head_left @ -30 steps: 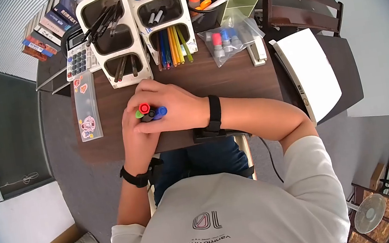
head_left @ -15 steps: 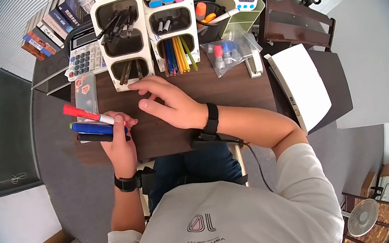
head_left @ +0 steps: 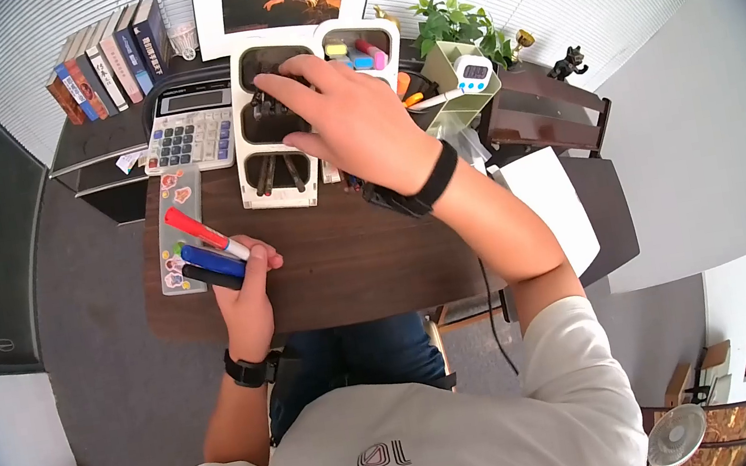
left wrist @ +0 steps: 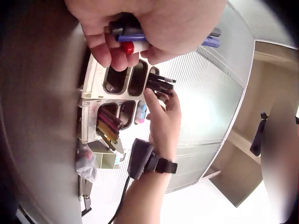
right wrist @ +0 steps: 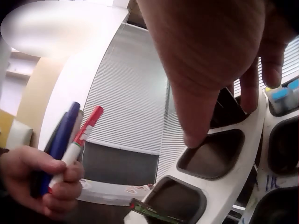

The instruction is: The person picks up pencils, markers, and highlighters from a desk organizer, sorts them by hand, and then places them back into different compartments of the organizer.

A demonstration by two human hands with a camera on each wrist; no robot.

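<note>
My left hand (head_left: 246, 300) holds a bunch of markers over the left part of the desk: a red one (head_left: 198, 226), a blue one (head_left: 209, 259) and a black one (head_left: 212, 277), with a bit of green at the blue one's end. Above the left white pen organizer (head_left: 281, 200) is my right hand (head_left: 366, 123), thumb and fingers apart. Black pens (left wrist: 160, 83) stand in its upper compartment, and the right fingertips are right at them. Darker sticks (head_left: 279, 172) stand in the near compartment. The hand and wrist hide much of the second organizer.
Highlighters (head_left: 363, 57) fill the second organizer's far compartment. To the left are a calculator (head_left: 190, 137), a stickered case (head_left: 179, 204) and upright books (head_left: 109, 65). A green holder (head_left: 456, 76) with a timer (head_left: 474, 73) stands right, near a white device (head_left: 548, 207). Coloured pencils (left wrist: 108, 122) show in the left wrist view.
The hands have parted from around the markers, which stay in the left hand. The right hand has moved forward over the black pens. The head view has tilted up.
</note>
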